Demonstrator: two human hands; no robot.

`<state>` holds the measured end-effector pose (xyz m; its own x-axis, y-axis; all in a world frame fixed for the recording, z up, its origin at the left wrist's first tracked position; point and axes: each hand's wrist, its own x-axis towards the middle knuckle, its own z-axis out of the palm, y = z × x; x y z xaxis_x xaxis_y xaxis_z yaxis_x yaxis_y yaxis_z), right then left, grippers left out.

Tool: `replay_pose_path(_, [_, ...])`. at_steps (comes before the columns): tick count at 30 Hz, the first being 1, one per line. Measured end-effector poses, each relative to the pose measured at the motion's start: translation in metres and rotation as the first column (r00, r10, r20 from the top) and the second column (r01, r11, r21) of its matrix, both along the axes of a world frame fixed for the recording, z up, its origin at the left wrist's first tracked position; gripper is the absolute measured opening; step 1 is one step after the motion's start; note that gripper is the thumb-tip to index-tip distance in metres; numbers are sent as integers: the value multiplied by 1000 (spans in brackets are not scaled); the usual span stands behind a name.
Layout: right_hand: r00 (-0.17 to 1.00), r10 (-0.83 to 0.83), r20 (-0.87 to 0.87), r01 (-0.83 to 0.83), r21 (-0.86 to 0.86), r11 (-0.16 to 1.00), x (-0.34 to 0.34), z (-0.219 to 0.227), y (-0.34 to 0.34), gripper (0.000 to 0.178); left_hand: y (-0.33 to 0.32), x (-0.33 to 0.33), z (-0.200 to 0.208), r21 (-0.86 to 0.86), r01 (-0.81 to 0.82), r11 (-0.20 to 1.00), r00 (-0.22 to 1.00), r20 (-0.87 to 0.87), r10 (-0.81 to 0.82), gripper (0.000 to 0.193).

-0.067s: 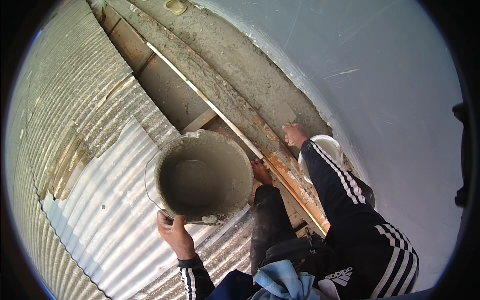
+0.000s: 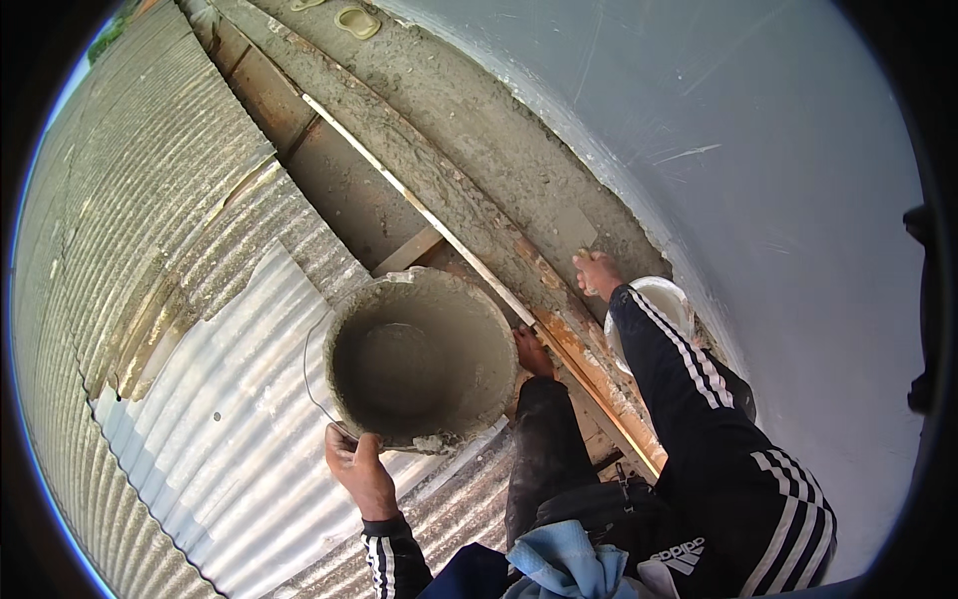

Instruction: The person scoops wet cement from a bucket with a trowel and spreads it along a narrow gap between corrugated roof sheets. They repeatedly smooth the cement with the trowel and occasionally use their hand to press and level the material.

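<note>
My left hand (image 2: 357,469) grips the near rim of a large round bucket (image 2: 424,359) caked with grey cement, which stands on the corrugated metal roof; its inside looks nearly empty. My right hand (image 2: 597,272), in a black sleeve with white stripes, reaches to the rough cement band at the foot of the pale blue wall (image 2: 758,150). It is closed on a flat grey trowel (image 2: 572,232) pressed against the plaster. A white bowl (image 2: 667,298) sits just right of that forearm. My bare foot (image 2: 534,351) rests beside the bucket.
Corrugated roof sheets (image 2: 200,329) slope away to the left. A rusty gutter channel (image 2: 329,170) and a thin pale batten (image 2: 419,205) run diagonally along the wall base. A pair of sandals (image 2: 356,20) lies at the top. A blue cloth (image 2: 564,559) hangs at my waist.
</note>
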<state>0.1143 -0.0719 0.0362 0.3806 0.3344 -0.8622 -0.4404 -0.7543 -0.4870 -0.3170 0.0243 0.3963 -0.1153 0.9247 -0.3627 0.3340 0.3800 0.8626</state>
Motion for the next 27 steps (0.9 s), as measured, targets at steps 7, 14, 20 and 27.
replay_pose_path(7, [966, 223, 129, -241, 151, 959, 25, -18, -16, 84, -19, 21, -28, -184, 6, 983, 999, -37, -13, 14])
replay_pose_path(14, [993, 116, 18, -118, 191, 975, 0, 118, -88, 89, -19, 54, -14, -348, 139, 927, 990, 71, -122, 24])
replay_pose_path(20, [869, 458, 187, -490, 201, 848, -44, 282, -163, 55, -5, 76, 31, -325, 300, 897, 950, 182, -252, 29])
replay_pose_path(27, [548, 275, 790, -471, 20, 882, -1, 546, -264, 53, 38, 73, 31, -260, 348, 901, 938, 114, -329, 20])
